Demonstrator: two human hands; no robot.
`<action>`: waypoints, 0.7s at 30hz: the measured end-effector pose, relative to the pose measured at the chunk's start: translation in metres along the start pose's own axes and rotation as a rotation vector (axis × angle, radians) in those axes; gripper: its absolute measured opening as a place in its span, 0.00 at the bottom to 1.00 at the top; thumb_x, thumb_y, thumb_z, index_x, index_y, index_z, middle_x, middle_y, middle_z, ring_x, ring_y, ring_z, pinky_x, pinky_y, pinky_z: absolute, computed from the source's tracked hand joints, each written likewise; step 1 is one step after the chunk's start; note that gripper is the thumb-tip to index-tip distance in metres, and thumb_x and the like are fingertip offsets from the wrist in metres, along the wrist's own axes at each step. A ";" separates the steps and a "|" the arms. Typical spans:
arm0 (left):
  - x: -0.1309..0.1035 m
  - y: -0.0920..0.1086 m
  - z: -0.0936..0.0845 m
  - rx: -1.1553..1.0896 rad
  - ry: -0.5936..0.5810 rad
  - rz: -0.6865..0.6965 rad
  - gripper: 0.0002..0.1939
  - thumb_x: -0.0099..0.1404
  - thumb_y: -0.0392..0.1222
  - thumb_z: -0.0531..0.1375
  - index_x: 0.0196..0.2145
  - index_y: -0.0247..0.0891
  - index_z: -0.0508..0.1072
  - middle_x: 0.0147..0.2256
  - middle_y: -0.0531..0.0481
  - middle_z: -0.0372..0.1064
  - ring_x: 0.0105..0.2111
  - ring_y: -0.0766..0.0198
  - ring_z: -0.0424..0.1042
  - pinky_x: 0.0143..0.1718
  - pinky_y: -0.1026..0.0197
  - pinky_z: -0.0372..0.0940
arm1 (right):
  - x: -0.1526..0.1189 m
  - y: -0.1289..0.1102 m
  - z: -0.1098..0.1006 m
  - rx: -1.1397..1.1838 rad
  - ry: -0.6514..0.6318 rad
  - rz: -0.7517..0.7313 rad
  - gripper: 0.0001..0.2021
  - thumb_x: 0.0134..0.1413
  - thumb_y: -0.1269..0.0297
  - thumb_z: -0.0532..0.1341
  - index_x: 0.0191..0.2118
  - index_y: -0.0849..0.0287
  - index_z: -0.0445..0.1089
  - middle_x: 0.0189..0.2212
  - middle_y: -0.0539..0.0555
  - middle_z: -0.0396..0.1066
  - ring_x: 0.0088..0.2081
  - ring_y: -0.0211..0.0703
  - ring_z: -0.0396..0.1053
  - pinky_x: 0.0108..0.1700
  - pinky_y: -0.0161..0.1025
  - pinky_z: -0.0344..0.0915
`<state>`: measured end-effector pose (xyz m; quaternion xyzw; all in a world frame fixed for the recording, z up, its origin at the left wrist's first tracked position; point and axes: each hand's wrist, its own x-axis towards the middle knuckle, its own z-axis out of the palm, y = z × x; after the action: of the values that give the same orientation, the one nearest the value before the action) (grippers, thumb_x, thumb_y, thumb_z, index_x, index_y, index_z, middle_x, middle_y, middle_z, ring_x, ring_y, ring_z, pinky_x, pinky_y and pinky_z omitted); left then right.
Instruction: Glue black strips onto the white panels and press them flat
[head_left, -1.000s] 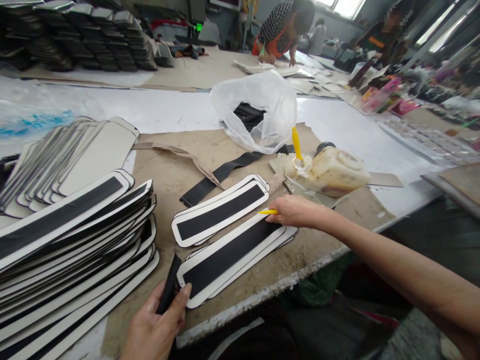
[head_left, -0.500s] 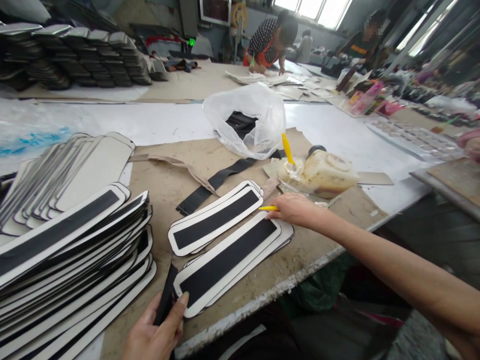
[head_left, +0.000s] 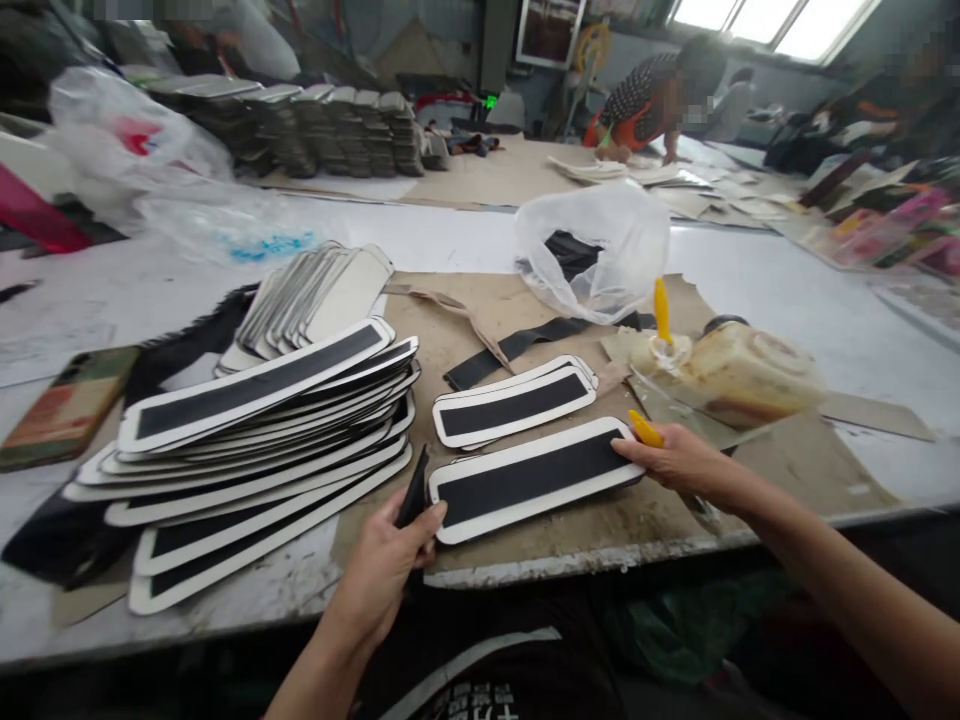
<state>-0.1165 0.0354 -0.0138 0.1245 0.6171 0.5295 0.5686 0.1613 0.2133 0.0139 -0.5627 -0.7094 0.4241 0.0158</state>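
Note:
A white-edged panel with a black centre strip (head_left: 532, 482) lies near the table's front edge. At its left end my left hand (head_left: 401, 540) is closed, with a dark strip (head_left: 415, 490) between the fingers and the thumb on the panel's corner. My right hand (head_left: 671, 460) grips a yellow-handled tool (head_left: 645, 430), its fingertips touching the panel's right end. Just behind lies a small pile of similar panels (head_left: 517, 402). A tall, fanned stack of panels (head_left: 262, 385) stands to the left, with plain pale pieces (head_left: 345, 290) behind it.
A glue-stained container (head_left: 757, 370) with a yellow-handled brush (head_left: 661, 310) lies at right. Behind are an open plastic bag (head_left: 600, 250) with black pieces and a black strip (head_left: 517, 350). A phone (head_left: 67, 405) lies far left. A person (head_left: 645, 100) bends over the far table.
The view has swung left, bringing the phone into sight. My right hand has come down to the front panel's right end, which now lies more level. My left hand stays at its left end.

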 end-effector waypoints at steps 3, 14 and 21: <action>-0.007 0.003 -0.002 -0.052 -0.031 0.041 0.22 0.50 0.51 0.65 0.36 0.34 0.65 0.22 0.58 0.55 0.19 0.76 0.51 0.17 0.72 0.48 | -0.013 -0.001 0.007 0.259 -0.016 0.096 0.25 0.46 0.40 0.58 0.24 0.58 0.51 0.15 0.43 0.48 0.17 0.30 0.45 0.19 0.31 0.41; -0.010 -0.003 -0.012 -0.285 0.049 -0.137 0.18 0.42 0.43 0.70 0.27 0.33 0.68 0.21 0.54 0.64 0.19 0.71 0.62 0.17 0.70 0.55 | -0.062 -0.011 0.044 0.769 -0.007 0.109 0.23 0.45 0.47 0.64 0.27 0.59 0.51 0.17 0.43 0.47 0.17 0.28 0.44 0.18 0.28 0.42; -0.009 -0.001 -0.016 -0.463 0.001 -0.223 0.17 0.42 0.39 0.71 0.23 0.33 0.65 0.16 0.59 0.55 0.14 0.77 0.51 0.13 0.73 0.46 | -0.066 -0.017 0.057 1.101 -0.093 0.140 0.22 0.46 0.52 0.66 0.26 0.60 0.52 0.15 0.42 0.47 0.17 0.26 0.42 0.18 0.26 0.44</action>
<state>-0.1266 0.0204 -0.0127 -0.0781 0.4895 0.5907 0.6367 0.1440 0.1267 0.0176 -0.4979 -0.3439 0.7566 0.2477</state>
